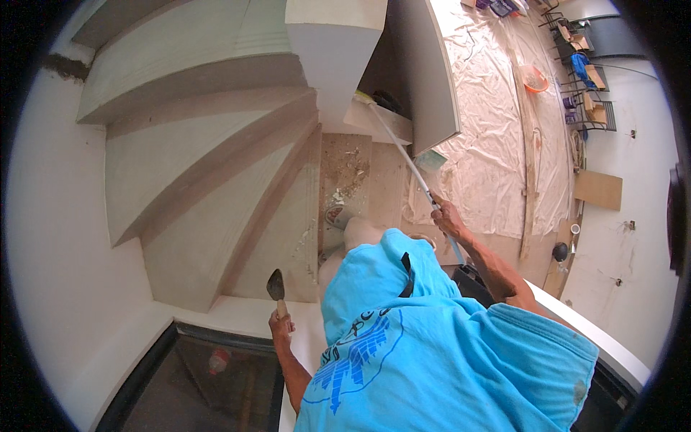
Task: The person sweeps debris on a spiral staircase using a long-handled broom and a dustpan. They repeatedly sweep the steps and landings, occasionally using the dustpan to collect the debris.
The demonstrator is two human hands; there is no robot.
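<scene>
My left hand (281,325) is closed round the wooden handle of a small pointed trowel (276,286). Its dark blade points up and away, above the bottom stair tread. Out to the right, my right hand (448,218) grips a long white pole (407,156) partway along its length. The pole slants away to a yellow end (364,97) at a low pale ledge (385,122), beside an opening; what is fitted to that end is unclear. Broken plaster debris (345,173) lies on the floor strip between the stairs and the ledge, in front of my legs.
Winding grey stairs (201,162) fill the left. A white pillar (335,54) and a standing panel (425,72) rise ahead. Plastic sheeting (482,129) covers the right floor, with an orange bucket (534,78) and cluttered racks (586,79) beyond. A dark-framed window (194,381) is at lower left.
</scene>
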